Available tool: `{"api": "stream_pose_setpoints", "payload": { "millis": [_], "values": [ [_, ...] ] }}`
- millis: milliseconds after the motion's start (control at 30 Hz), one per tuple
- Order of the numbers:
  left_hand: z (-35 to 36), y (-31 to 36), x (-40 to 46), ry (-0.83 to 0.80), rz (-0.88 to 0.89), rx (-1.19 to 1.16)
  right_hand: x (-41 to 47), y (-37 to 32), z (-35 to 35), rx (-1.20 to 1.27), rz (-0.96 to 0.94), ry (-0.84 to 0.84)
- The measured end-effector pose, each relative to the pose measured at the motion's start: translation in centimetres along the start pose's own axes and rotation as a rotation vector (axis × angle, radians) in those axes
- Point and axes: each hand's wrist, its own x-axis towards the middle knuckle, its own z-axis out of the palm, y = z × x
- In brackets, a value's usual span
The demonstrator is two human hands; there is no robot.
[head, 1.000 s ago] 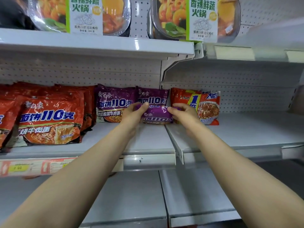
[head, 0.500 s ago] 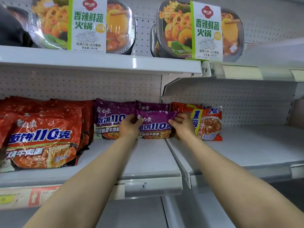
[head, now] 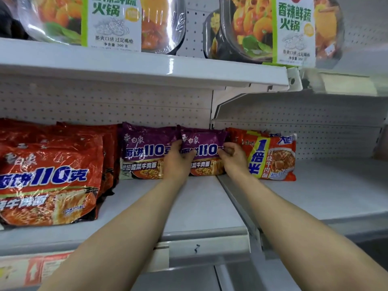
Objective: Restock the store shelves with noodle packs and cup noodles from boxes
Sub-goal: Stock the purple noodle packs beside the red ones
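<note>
Both hands reach to the back of the middle shelf and hold 1 purple pack upright against the pegboard wall. The left hand grips the pack's left edge, fingers curled onto its front; the right hand pinches the right edge, its fingers curled round it (the thumb side cannot be made out). The pack stands on the shelf with its lower edge touching the surface, at the shelf's right end. Just beside it on the left stands a second purple pack, partly overlapped by the held one. Further left lies a stack of red packs, the front one tilted forward. On the adjoining shelf to the right, an orange pack stands just beside the right hand. The top shelf carries 2 round hotpot bowls with white and green labels
</note>
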Motion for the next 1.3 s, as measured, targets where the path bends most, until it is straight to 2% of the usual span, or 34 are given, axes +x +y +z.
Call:
{"api": "stream_pose_setpoints", "payload": {
  "millis": [267,400,533,600,700,833,1067,1300],
  "values": [
    [0.3,-0.6,0.0,-0.192,-0.009,-0.122,-0.2,0.1,-0.4,-0.023,-0.036,-0.14],
    [0.7,-1.0,0.4,-0.143,0.123,0.061,-0.7,0.0,-0.5,-0.159,-0.08,-0.239],
    [0.3,-0.9,-0.2,-0.036,0.254,0.327,-1.4,0.0,-0.5,-0.431,-0.276,-0.123],
    [0.2,-1.0,-0.7,-0.06,0.266,0.432,-1.8,0.2,-0.5,-0.545,-0.394,-0.071],
    [0.4,-1.1,-1.2,-0.131,0.227,0.547,-2.4,0.3,-0.4,-0.776,-0.503,-0.12],
    [0.8,-1.5,-1.5,-0.206,0.191,0.605,-2.7,0.7,0.0,-0.928,-0.503,-0.219],
    [1.1,-2.4,-0.8,-0.394,0.123,0.641,-1.8,1.8,0.6,-0.949,-0.384,-0.392],
    [1.7,-2.7,-0.1,-0.455,0.062,0.646,-1.1,2.2,1.0,-0.933,-0.332,-0.452]
  ]
}}
